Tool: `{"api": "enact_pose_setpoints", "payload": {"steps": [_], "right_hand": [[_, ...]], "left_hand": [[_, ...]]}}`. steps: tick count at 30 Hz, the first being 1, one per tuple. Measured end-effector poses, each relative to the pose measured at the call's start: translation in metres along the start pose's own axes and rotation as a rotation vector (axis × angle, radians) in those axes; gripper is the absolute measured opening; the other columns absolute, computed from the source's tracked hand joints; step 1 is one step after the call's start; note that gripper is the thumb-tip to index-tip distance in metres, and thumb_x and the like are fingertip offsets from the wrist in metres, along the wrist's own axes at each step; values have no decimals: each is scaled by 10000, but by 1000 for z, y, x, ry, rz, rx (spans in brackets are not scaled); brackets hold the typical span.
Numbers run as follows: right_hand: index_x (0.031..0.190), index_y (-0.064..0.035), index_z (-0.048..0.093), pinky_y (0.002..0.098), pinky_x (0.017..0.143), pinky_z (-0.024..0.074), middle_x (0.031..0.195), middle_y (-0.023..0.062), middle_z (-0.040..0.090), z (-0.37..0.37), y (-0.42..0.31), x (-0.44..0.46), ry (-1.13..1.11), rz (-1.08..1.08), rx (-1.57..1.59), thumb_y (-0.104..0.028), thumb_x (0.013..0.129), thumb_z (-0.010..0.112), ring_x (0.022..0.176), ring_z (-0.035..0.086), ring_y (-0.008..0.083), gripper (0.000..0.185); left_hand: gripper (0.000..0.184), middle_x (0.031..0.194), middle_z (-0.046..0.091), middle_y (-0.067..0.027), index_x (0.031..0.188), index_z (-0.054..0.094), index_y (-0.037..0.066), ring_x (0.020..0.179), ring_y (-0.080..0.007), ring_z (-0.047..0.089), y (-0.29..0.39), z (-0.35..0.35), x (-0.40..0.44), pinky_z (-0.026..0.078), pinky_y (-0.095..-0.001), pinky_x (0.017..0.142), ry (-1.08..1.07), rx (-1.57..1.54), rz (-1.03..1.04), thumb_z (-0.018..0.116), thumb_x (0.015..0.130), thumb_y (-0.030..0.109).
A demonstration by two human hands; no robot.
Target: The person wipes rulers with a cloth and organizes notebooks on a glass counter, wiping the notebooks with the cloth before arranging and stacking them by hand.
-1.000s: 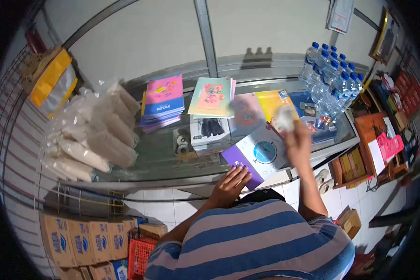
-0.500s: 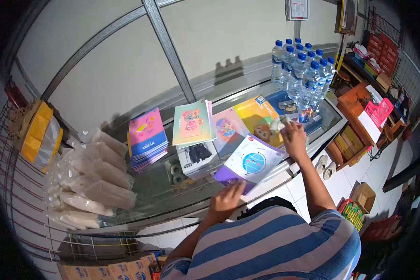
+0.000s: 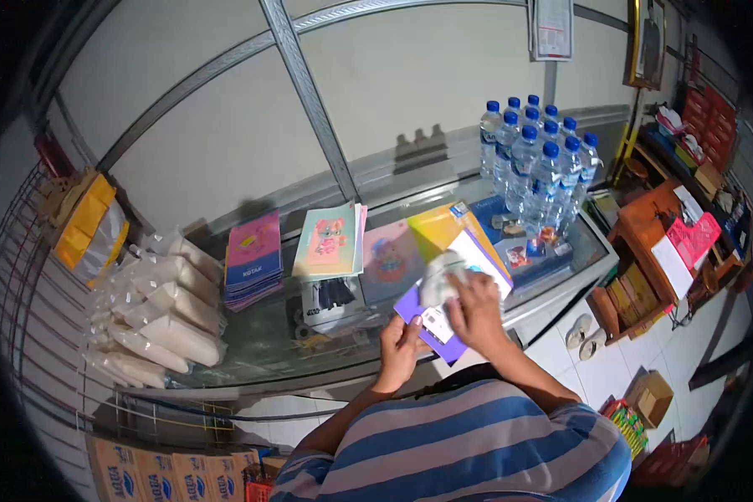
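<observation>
My left hand grips the lower left edge of a purple and white notebook, thumb on top. In my right hand is a crumpled white cloth, pressed against the notebook's cover and hiding much of it. Behind the notebook, a yellow notebook and a pink one lie flat on the glass counter. Left of these are a stack with a pale green cover, a stack with a pink and blue cover, and a white Star Wars item.
Several water bottles with blue caps stand at the counter's right end. Plastic-wrapped white packs are piled at the left. Cardboard Aqua boxes sit below on the left, and a wooden cabinet stands to the right.
My right hand has moved left with the cloth, from beside the notebook onto its cover. My left hand now grips the notebook's edge, and the notebook has turned. The view has shifted slightly.
</observation>
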State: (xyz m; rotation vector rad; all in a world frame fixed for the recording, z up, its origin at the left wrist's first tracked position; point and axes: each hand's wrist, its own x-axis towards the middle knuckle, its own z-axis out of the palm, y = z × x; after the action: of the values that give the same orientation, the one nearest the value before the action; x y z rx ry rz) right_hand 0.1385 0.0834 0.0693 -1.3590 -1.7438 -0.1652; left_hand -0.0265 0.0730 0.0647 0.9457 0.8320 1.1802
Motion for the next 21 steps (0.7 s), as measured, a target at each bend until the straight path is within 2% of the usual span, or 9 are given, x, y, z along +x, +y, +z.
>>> {"api": "enact_pose_setpoints", "payload": {"steps": [5,8,10,12,13,15,17,18,21], "right_hand": [[1194,-40,592,426,863,412,1149,189,578,-28,73,3,35,179,-172,-141,845,572,965,508,345,364],[1175,-30,600,423,863,416,1147,193,581,-35,100,-3,-12,204,-135,-124,850,572,963,508,356,340],[1157,-21,605,426,865,417,1157,187,580,-32,104,-5,-82,192,-83,-119,853,575,971,508,355,321],[1158,-22,604,426,866,418,1158,181,582,-35,102,-3,-96,166,-68,-113,854,573,968,510,355,318],[1158,-24,604,425,868,419,1158,174,584,-37,99,-2,-107,163,-65,-106,855,570,965,512,356,316],[1159,-27,603,425,870,421,1159,162,589,-41,96,0,-139,160,-58,-94,857,564,959,516,357,312],[1156,-27,606,426,871,420,1156,163,590,-40,96,2,-142,138,-43,-93,854,569,961,516,358,312],[1153,-27,608,427,873,420,1152,164,592,-40,97,1,-142,129,-44,-93,850,573,964,517,359,312],[1146,-27,613,430,876,419,1145,166,595,-41,98,-1,-153,113,-42,-92,843,582,968,519,361,312]], "left_hand": [[181,758,598,-52,1000,600,-20,547,-92,524,14,24,21,500,-227,519,82,177,206,507,970,133],[161,612,552,-51,907,615,-9,474,-121,425,37,14,61,339,-287,424,262,793,469,516,939,113],[144,624,573,-76,977,626,-8,464,-157,452,49,14,99,367,-306,440,366,1106,813,536,909,82],[244,774,651,-103,1082,621,1,512,-205,536,54,29,133,422,-326,474,496,1391,1045,560,850,51],[244,774,651,-103,1082,621,1,512,-205,536,46,24,157,422,-326,474,517,1398,1050,560,850,51],[391,992,670,-143,1207,573,15,599,-243,612,14,0,209,475,-350,516,436,1623,1293,564,819,64],[369,1076,638,-164,1192,557,18,693,-263,641,-24,-10,228,508,-375,582,375,2133,817,557,834,105],[369,1076,638,-164,1192,557,18,693,-263,641,-26,-7,228,508,-375,582,384,2138,805,557,834,105],[277,1010,628,-146,1096,571,26,757,-288,634,-30,-5,225,505,-377,647,77,2028,741,540,859,168]]}}
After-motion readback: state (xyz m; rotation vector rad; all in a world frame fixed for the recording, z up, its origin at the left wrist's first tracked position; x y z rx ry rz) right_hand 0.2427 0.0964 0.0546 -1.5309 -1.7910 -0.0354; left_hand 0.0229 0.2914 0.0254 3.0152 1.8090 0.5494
